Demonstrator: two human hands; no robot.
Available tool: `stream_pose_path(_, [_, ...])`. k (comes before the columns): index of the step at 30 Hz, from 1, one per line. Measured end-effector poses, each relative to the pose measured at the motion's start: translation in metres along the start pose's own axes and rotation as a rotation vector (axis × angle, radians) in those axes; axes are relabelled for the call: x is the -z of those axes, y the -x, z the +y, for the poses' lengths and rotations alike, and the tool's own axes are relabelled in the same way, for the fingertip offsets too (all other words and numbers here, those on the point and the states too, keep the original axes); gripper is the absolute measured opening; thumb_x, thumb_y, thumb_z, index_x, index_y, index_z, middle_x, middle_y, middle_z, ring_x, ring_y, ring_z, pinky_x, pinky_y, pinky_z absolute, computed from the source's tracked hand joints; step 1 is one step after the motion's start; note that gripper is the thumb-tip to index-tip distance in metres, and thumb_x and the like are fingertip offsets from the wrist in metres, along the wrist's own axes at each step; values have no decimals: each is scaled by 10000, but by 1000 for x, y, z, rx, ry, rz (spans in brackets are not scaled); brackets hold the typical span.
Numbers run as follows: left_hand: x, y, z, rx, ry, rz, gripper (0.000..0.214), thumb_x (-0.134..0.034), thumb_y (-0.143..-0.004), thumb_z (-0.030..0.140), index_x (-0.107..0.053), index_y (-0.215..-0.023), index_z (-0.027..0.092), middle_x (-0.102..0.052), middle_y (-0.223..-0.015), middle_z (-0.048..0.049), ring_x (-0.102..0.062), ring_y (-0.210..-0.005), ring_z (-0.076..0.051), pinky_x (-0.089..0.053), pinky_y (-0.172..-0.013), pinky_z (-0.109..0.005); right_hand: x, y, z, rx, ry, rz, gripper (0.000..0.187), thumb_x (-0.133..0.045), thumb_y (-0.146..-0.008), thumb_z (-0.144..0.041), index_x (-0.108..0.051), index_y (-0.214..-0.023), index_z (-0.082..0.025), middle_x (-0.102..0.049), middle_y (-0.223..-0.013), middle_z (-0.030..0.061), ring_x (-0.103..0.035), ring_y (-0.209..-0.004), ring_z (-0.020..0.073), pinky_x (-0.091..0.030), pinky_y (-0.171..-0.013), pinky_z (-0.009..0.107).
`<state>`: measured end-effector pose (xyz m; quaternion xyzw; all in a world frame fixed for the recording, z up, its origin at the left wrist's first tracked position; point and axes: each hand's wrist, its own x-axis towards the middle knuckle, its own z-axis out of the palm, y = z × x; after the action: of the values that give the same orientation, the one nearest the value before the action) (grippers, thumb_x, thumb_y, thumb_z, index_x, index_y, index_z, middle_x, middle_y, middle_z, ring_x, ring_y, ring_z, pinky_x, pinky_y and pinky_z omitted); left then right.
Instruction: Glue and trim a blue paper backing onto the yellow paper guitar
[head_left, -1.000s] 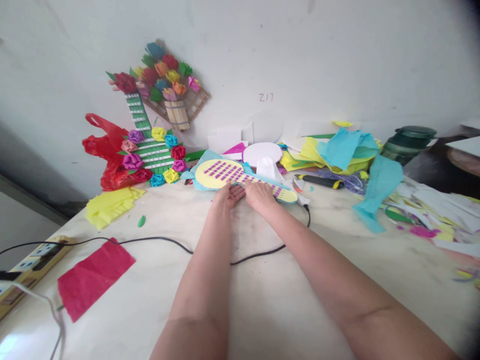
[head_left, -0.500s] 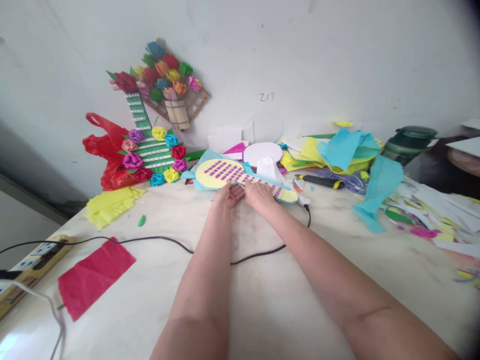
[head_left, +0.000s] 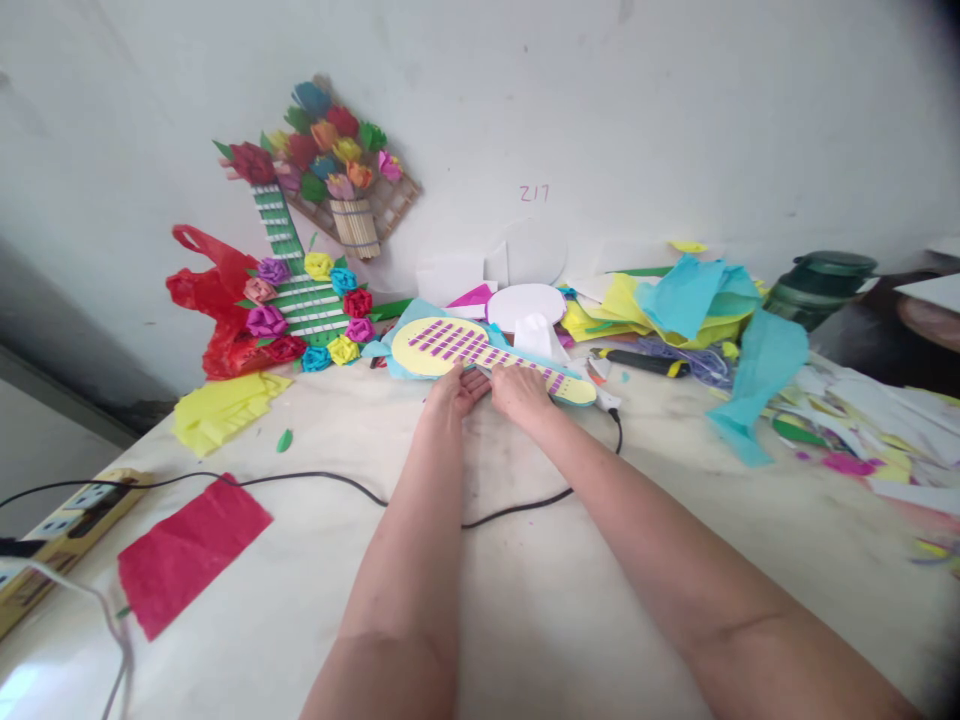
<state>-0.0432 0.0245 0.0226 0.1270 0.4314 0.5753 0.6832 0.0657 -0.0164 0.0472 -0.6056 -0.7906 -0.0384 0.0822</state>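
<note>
Both hands at the yellow paddle-shaped piece [head_left: 442, 350], which lies on the far part of the desk [head_left: 555, 620], directly in front of the fingers. Purple strips [head_left: 450, 341] form a grid on its face. Rounded end: beyond and left of the left hand; narrow end: just past the right hand, on its right.

Left hand [head_left: 457, 391]: thumb at the piece's near edge, palm partly turned up, other fingers extended toward the right hand. Right hand [head_left: 517, 390]: fingers folded, at the narrow part. Whether either grips the piece firmly or only presses it, cannot tell.

Surroundings: blue paper [head_left: 420, 312] under the piece, beyond the left hand. White oval [head_left: 526, 307] beyond the right hand. Black-and-yellow tool [head_left: 643, 362] farther right of it. Green guitar-shaped craft [head_left: 304, 305], rimmed with paper roses, upright left of and beyond the left hand. Red sheet [head_left: 195, 558] left of the hands, nearer the person. Black cable [head_left: 311, 476] runs on the near side of both hands, passing beneath the forearms.
</note>
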Motion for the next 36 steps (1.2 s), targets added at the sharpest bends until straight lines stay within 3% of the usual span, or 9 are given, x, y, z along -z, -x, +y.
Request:
stream_pose_path(12, [0,-1,0,-23,-10,14,251,-392,-877,258,-511,-1029,97,-624,-724,-99,-637,-638,-185,-535,-628,-320,-9,1,2,17,-15,38,278,-422,-778,-121,-622,-971,-124,-652,-929,155,-608,-876,253,-441,-740,333])
stream_pose_path(36, [-2,1,-6,-87,-14,-18,203,-358,-886,214,-528,-928,111,-628,-699,-83,-631,-601,-172,-526,-598,-312,-18,-2,4,16,-39,59,321,-322,-851,-205,-584,-1028,-146,-646,-960,139,-593,-898,244,-425,-759,335])
